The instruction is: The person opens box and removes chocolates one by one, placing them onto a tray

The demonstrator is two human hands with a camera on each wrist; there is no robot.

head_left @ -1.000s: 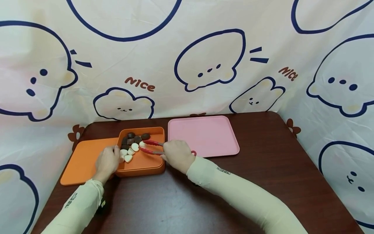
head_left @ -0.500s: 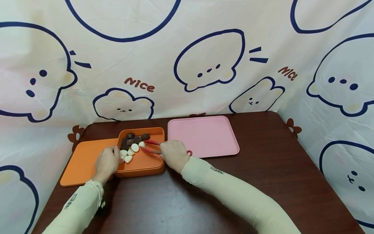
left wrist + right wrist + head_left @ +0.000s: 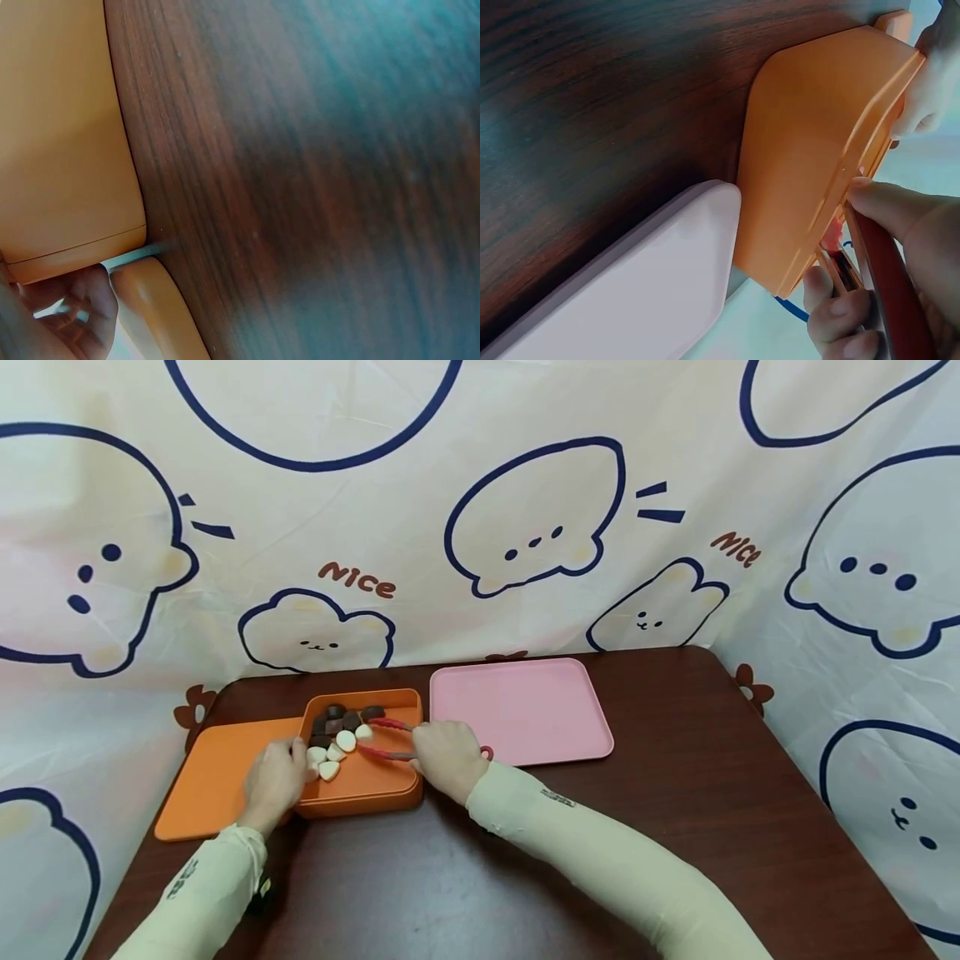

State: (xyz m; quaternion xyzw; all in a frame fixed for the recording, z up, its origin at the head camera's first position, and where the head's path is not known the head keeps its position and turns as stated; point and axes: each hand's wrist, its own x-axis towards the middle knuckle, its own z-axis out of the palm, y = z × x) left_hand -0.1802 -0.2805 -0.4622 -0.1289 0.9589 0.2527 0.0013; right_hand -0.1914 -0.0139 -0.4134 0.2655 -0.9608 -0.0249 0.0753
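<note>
An orange box stands on the dark wooden table and holds dark brown pieces and white pieces. My left hand grips the box's left wall; the right wrist view shows its fingers curled on the box. My right hand holds red tongs that reach left into the box. Their tips lie on either side of a white piece. From the right wrist, my thumb and fingers press the tongs' red arm.
A flat orange lid lies left of the box, partly under it. A pink tray sits right of the box, also seen as a pale edge. A printed cloth hangs behind and beside the table.
My right hand has shifted slightly left with the tongs, whose tips stay at the white piece. My left hand keeps its hold on the box.
</note>
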